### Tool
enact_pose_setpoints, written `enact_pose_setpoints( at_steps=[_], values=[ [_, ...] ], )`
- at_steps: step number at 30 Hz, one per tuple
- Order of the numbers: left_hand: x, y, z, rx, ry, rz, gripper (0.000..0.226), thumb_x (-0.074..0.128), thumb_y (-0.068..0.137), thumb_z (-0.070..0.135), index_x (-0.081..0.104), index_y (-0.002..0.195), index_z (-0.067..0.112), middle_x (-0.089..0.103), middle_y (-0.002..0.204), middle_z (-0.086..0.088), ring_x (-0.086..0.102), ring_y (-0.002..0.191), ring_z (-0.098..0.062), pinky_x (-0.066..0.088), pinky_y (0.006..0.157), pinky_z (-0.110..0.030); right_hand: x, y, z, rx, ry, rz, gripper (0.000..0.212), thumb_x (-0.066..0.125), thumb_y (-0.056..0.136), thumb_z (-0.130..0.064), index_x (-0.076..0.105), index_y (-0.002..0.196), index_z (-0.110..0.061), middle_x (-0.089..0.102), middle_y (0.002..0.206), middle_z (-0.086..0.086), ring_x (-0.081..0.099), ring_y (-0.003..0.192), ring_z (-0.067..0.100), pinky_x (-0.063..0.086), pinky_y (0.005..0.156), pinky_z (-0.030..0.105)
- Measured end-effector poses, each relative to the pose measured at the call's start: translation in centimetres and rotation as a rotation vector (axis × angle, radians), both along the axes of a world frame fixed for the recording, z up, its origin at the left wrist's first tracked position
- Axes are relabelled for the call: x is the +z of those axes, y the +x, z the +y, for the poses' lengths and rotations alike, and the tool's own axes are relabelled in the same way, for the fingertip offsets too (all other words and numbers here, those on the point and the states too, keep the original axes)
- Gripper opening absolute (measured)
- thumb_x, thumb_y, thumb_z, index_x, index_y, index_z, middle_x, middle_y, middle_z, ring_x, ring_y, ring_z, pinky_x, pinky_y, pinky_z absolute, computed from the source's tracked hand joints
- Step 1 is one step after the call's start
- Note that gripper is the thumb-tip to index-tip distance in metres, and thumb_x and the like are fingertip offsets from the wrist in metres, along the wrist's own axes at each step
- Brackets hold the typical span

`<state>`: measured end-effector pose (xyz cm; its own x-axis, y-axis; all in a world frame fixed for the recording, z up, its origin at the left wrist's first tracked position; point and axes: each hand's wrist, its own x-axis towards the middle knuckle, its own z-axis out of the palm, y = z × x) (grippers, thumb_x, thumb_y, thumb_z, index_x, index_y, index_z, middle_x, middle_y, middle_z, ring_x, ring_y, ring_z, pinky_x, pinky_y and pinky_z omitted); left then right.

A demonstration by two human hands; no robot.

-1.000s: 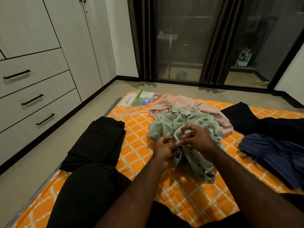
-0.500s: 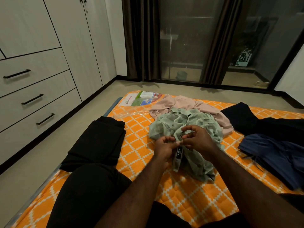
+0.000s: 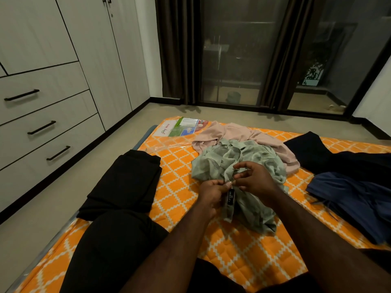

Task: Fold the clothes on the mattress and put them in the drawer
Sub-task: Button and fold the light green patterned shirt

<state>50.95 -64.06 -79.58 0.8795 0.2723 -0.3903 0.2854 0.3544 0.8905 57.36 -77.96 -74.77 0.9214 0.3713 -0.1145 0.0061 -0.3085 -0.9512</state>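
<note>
Right now both hands are working at the pale green shirt [image 3: 239, 163], which is lying crumpled at the middle of the frame on the orange patterned mattress [image 3: 243, 250], overlapping a pink garment [image 3: 228, 132] behind it. The left hand [image 3: 211, 193] is pinching the cloth just above a black neck tag [image 3: 231, 196], thumb and fingers pressing together on it. The right hand [image 3: 256, 180] is pinching a fold just beside, its other fingers curling loosely apart. The shirt is looking thin, light and limp, so it is likely going to slump and slide rather than hold a crease; taking it by the collar and shoulder seams seems wisest. White lettering is running down the tag, too small to read surely. At the upper middle, a printed sheet [image 3: 184, 126] under clear plastic is showing a slanted red script word, also unclear. Drawers [image 3: 48, 132] at the left are sitting closed.
</note>
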Motion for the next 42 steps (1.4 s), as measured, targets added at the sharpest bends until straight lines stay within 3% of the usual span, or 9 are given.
enact_pose_setpoints(
  at_steps=[5, 10, 16, 18, 21, 27, 32, 38, 42],
  values=[
    [-0.2, 0.2, -0.6, 0.011, 0.075, -0.027, 0.013, 0.064, 0.098, 0.013, 0.072, 0.095, 0.003, 0.072, 0.081, -0.009, 0.067, 0.066, -0.016, 0.052, 0.053, -0.027, -0.4, -0.1, 0.3, -0.062, -0.089, -0.119, 0.043, 0.084, 0.074, 0.008, 0.072, 0.106, -0.017, 0.075, 0.081, 0.010, 0.075, 0.072, 0.028, 0.063, 0.065, 0.042],
    [-0.2, 0.2, -0.7, 0.044, 0.090, -0.045, 0.014, 0.062, 0.100, 0.013, 0.071, 0.095, 0.003, 0.074, 0.086, -0.012, 0.069, 0.073, -0.021, 0.057, 0.061, -0.031, -0.7, -0.3, 0.7, -0.091, -0.118, -0.173, 0.050, 0.088, 0.072, 0.001, 0.070, 0.109, -0.027, 0.075, 0.078, 0.005, 0.075, 0.072, 0.023, 0.064, 0.069, 0.048],
    [0.0, 0.2, -0.7, 0.077, 0.066, -0.065, 0.012, 0.060, 0.100, 0.012, 0.070, 0.097, 0.005, 0.073, 0.084, -0.008, 0.069, 0.070, -0.017, 0.054, 0.056, -0.028, -0.5, -0.7, 1.2, -0.082, -0.157, -0.254, 0.066, 0.086, 0.076, -0.003, 0.059, 0.128, -0.033, 0.072, 0.085, 0.001, 0.073, 0.078, 0.018, 0.063, 0.070, 0.041],
    [0.0, 0.2, -0.5, 0.071, 0.023, -0.091, 0.012, 0.059, 0.101, 0.010, 0.070, 0.102, 0.005, 0.074, 0.088, -0.009, 0.071, 0.075, -0.019, 0.056, 0.060, -0.030, -0.6, -0.7, 1.3, -0.070, -0.118, -0.220, 0.064, 0.079, 0.082, -0.001, 0.055, 0.131, -0.034, 0.073, 0.086, 0.003, 0.073, 0.078, 0.020, 0.063, 0.069, 0.041],
    [0.3, 0.2, -0.3, 0.056, -0.101, -0.158, 0.012, 0.058, 0.100, 0.005, 0.068, 0.106, 0.005, 0.075, 0.093, -0.010, 0.071, 0.081, -0.021, 0.058, 0.069, -0.033, -0.5, -0.7, 1.0, -0.078, 0.109, -0.056, 0.049, 0.066, 0.091, 0.006, 0.056, 0.132, -0.018, 0.070, 0.087, 0.014, 0.072, 0.075, 0.025, 0.064, 0.074, 0.045],
    [0.7, -0.2, -0.2, -0.026, -0.253, -0.217, 0.017, 0.057, 0.099, 0.000, 0.066, 0.113, -0.003, 0.075, 0.088, -0.011, 0.073, 0.078, -0.021, 0.059, 0.068, -0.031, 0.3, -0.6, 0.5, -0.087, 0.329, 0.165, 0.047, 0.068, 0.084, 0.018, 0.059, 0.125, -0.004, 0.066, 0.099, 0.022, 0.069, 0.083, 0.024, 0.061, 0.068, 0.031],
    [0.6, -0.3, -0.1, 0.004, -0.298, -0.212, 0.025, 0.061, 0.096, 0.001, 0.063, 0.119, -0.008, 0.073, 0.097, -0.015, 0.073, 0.082, -0.024, 0.060, 0.069, -0.032, 0.3, -0.5, 0.3, -0.033, 0.341, 0.184, 0.055, 0.074, 0.079, 0.017, 0.061, 0.126, -0.010, 0.067, 0.106, 0.021, 0.070, 0.089, 0.024, 0.061, 0.072, 0.031],
    [0.2, -0.5, 0.2, 0.086, -0.264, -0.180, 0.010, 0.070, 0.089, 0.001, 0.062, 0.089, 0.007, 0.072, 0.078, -0.009, 0.070, 0.066, -0.020, 0.056, 0.055, -0.029, 0.4, -0.8, 0.7, -0.001, 0.339, 0.134, 0.059, 0.073, 0.080, 0.018, 0.058, 0.128, -0.014, 0.063, 0.093, 0.014, 0.068, 0.077, 0.019, 0.059, 0.065, 0.029],
    [0.3, -0.2, -0.1, 0.107, -0.249, -0.183, 0.010, 0.066, 0.094, 0.004, 0.067, 0.103, -0.001, 0.073, 0.087, -0.014, 0.072, 0.071, -0.022, 0.058, 0.059, -0.031, 0.2, -1.2, 1.2, -0.066, 0.278, 0.018, 0.059, 0.075, 0.080, 0.015, 0.058, 0.128, -0.016, 0.065, 0.099, 0.017, 0.069, 0.082, 0.022, 0.060, 0.064, 0.029]
  ],
)
